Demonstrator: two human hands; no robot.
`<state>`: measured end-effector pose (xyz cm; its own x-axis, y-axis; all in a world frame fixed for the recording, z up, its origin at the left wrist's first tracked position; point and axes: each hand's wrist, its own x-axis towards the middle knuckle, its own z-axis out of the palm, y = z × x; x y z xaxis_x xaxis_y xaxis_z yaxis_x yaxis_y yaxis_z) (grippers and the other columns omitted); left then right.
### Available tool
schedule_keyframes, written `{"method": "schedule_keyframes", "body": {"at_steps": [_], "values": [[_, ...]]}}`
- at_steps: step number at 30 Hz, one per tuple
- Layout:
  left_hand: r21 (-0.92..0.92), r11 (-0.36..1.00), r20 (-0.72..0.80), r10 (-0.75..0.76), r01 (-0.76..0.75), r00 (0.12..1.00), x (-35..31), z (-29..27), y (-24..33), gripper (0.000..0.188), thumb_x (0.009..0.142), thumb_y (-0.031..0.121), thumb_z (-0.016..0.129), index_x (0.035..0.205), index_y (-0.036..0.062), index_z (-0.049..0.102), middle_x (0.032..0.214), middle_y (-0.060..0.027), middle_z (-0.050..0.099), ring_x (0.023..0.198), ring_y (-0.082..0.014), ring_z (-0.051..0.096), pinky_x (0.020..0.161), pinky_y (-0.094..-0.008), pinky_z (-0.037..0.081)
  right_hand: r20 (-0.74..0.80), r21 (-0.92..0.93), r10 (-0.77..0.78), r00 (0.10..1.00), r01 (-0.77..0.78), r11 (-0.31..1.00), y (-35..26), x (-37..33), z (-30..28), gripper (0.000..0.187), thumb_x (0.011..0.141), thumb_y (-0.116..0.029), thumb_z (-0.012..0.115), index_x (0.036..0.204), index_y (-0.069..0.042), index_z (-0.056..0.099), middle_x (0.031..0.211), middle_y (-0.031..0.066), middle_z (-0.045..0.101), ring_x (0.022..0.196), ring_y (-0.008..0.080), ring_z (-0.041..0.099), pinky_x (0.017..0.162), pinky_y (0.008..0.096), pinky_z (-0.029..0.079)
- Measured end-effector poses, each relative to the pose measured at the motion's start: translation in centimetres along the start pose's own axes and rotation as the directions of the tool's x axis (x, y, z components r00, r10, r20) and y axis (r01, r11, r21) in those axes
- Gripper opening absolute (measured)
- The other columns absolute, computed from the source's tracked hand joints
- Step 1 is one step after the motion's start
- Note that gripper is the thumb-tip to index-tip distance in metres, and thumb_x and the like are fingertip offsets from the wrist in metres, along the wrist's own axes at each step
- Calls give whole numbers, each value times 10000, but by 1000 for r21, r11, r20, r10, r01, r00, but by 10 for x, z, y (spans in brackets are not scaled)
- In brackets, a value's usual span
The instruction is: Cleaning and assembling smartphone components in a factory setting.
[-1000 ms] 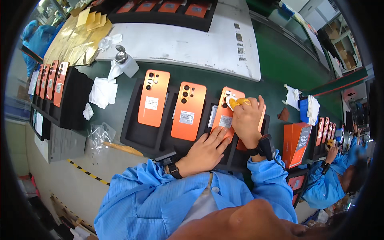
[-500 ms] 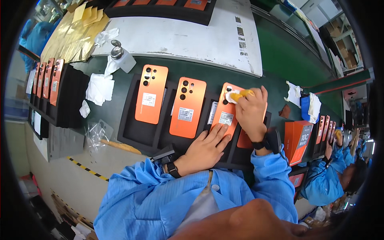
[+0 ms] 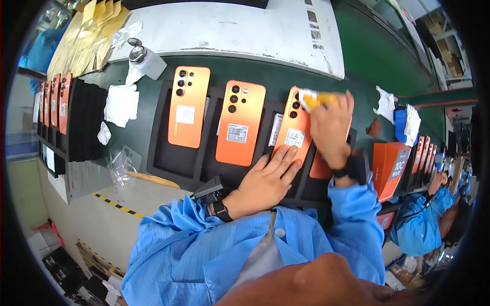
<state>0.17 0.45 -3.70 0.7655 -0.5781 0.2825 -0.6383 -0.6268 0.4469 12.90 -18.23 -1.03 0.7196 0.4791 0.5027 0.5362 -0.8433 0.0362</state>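
Observation:
My right hand (image 3: 329,125) pinches a small white cloth (image 3: 308,99) between fingertips that seem to wear yellow finger cots. The cloth touches the top of an orange phone (image 3: 302,125), beside its camera lenses. Flat across that phone's lower end lie the outstretched fingers of my left hand (image 3: 266,184), holding nothing. Two more orange phones, one in the middle (image 3: 240,118) and one on the left (image 3: 188,104), rest back up on a black compartment tray (image 3: 176,166), each with a white label. Another orange phone (image 3: 319,167) is partly hidden under my right wrist.
A pump bottle (image 3: 148,62) and white wipes (image 3: 121,105) stand left on the green bench. Phones (image 3: 65,99) fill a black tray stack at far left. Right are an orange box (image 3: 387,171), a blue container (image 3: 399,131) with wipes, and a co-worker's blue sleeve (image 3: 416,232).
The cloth in my right hand has moved from the lower lenses up to the phone's top edge. My left hand stays on the phone. The whole view has shifted slightly.

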Motion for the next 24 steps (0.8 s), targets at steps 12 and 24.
{"method": "schedule_keyframes", "body": {"at_steps": [12,24], "values": [[4,1000,76,-10,9,997,7,-12,4,641,770,258,748,1358,72,574,1495,-202,451,1363,-354,451,998,-440,427,-44,57,-5,999,7,998,-11,-4,6,201,780,-113,622,918,-94,767,918,64,685,968,276,562,1037,680,311],[-51,994,51,-95,98,994,1,-18,6,615,806,129,721,1388,48,539,1521,-234,400,1375,-441,399,1110,-540,345,-75,245,265,961,-240,939,-19,-59,-54,200,766,-95,653,924,-136,769,861,50,648,904,280,573,975,500,396]]}}
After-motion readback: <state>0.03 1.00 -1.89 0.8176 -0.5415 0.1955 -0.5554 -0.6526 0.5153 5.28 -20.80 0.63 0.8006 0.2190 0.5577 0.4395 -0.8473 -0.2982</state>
